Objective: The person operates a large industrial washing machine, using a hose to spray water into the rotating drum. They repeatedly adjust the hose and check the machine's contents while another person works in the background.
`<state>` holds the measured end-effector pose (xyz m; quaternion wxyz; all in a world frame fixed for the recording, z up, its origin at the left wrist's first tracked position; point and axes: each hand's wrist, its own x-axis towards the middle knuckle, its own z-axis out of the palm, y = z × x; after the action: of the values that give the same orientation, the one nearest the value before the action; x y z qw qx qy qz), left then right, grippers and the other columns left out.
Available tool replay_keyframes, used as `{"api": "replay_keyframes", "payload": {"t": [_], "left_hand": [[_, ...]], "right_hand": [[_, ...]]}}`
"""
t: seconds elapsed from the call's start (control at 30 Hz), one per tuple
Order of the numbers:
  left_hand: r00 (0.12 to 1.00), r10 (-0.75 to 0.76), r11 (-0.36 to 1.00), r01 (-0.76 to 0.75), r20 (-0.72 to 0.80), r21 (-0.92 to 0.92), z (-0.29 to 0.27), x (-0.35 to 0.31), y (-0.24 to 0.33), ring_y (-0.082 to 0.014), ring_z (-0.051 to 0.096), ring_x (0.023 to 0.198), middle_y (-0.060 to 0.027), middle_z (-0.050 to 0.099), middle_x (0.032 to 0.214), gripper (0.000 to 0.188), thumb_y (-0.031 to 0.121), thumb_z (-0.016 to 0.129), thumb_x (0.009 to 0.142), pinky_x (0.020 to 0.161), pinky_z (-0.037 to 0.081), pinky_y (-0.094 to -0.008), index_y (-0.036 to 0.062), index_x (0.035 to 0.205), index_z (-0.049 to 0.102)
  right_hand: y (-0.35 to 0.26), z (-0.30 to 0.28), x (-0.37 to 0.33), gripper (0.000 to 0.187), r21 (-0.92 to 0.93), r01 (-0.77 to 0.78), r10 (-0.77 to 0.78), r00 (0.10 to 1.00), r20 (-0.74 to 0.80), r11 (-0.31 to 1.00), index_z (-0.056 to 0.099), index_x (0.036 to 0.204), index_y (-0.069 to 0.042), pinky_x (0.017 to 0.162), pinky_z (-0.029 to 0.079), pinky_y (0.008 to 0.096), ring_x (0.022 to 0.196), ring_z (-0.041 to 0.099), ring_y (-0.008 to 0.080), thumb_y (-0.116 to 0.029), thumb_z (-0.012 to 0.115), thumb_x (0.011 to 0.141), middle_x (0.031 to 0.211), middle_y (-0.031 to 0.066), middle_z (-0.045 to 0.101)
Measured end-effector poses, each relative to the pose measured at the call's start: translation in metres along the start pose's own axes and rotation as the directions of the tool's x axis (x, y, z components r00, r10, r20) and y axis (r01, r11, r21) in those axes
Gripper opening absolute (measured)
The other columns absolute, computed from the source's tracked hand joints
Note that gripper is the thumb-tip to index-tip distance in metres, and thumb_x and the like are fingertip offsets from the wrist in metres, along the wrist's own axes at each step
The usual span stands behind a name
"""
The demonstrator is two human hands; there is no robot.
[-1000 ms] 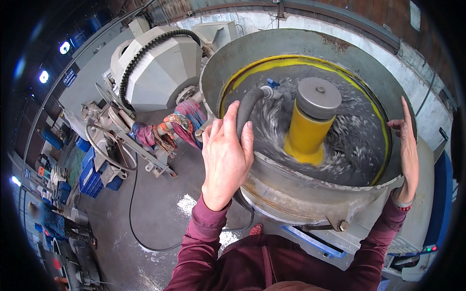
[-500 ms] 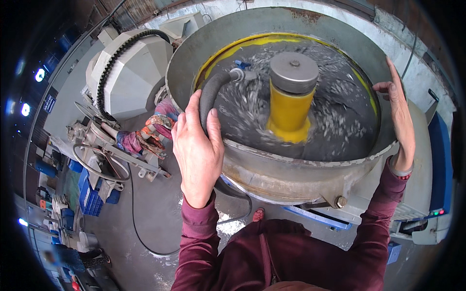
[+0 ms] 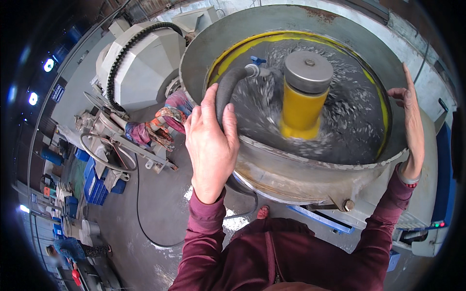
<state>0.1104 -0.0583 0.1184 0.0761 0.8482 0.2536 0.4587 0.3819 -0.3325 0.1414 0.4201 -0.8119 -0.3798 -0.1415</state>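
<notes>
A dark grey hose (image 3: 226, 90) bends over the near left rim of a big round metal tub (image 3: 286, 154). My left hand (image 3: 212, 140) is closed around it, thumb on one side and fingers on the other. The hose ends in a metal nozzle with a blue valve lever (image 3: 257, 60), pointing at the yellow centre column (image 3: 303, 109) with its grey metal cap (image 3: 309, 72). Blurred small pale pieces swirl in dark grey matter (image 3: 349, 128) around it. My right hand (image 3: 410, 111) rests against the right rim, index finger stretched out, other fingers partly bent, holding nothing visible.
A pale faceted drum machine (image 3: 141, 68) with a black chain stands at left, near a frame draped with patterned cloth (image 3: 170, 119). Blue crates (image 3: 96, 182) and a black cable (image 3: 139, 208) lie on the floor. Another person (image 3: 73, 250) is at far lower left. Blue-and-white equipment stands at right.
The whole view has shifted, so the tub and both hands appear farther right. Both hands keep their places on the hose and rim. The contents of the tub keep swirling.
</notes>
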Motion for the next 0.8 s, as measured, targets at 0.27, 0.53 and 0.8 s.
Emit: {"api": "replay_keyframes", "payload": {"t": [0.27, 0.53, 0.8], "left_hand": [[1.0, -0.019, 1.0, 0.019, 0.021, -0.014, -0.0002, 0.0003, -0.0006, -0.0365, 0.058, 0.085, -0.0203, 0.059, 0.092, 0.042, 0.019, 0.057, 0.091, 0.081, 0.043, -0.0438, 0.003, 0.129, 0.048], [0.999, -0.034, 0.999, 0.034, 0.02, -0.005, -0.0017, -0.0002, 0.0001, -0.0362, 0.058, 0.085, -0.0202, 0.059, 0.091, 0.043, 0.019, 0.058, 0.09, 0.081, 0.043, -0.0434, 0.0035, 0.129, 0.048], [1.0, -0.006, 1.0, 0.006, 0.005, 0.001, 0.0001, -0.0001, -0.0004, -0.0366, 0.058, 0.086, -0.0198, 0.06, 0.093, 0.042, 0.018, 0.057, 0.091, 0.081, 0.044, -0.0433, 0.0038, 0.129, 0.049]], "right_hand": [[0.0024, 0.0002, -0.0002, 0.064, 0.006, 0.017, -0.016, 1.0, -0.02, 1.0, 0.029, 0.15, -0.018, 0.092, 0.037, 0.0344, 0.097, 0.055, 0.0176, -0.057, 0.025, 0.099, 0.097, 0.0064, 0.06], [0.0001, 0.0016, 0.0001, 0.065, -0.009, -0.002, 0.002, 1.0, -0.03, 1.0, 0.03, 0.149, -0.018, 0.091, 0.038, 0.0342, 0.097, 0.055, 0.0176, -0.058, 0.025, 0.098, 0.096, 0.0062, 0.06], [-0.0014, 0.0012, -0.0035, 0.06, 0.063, 0.033, -0.024, 0.99, -0.138, 0.997, 0.032, 0.148, -0.018, 0.09, 0.039, 0.0321, 0.09, 0.053, 0.0171, -0.054, 0.026, 0.1, 0.089, 0.0068, 0.059]]}}
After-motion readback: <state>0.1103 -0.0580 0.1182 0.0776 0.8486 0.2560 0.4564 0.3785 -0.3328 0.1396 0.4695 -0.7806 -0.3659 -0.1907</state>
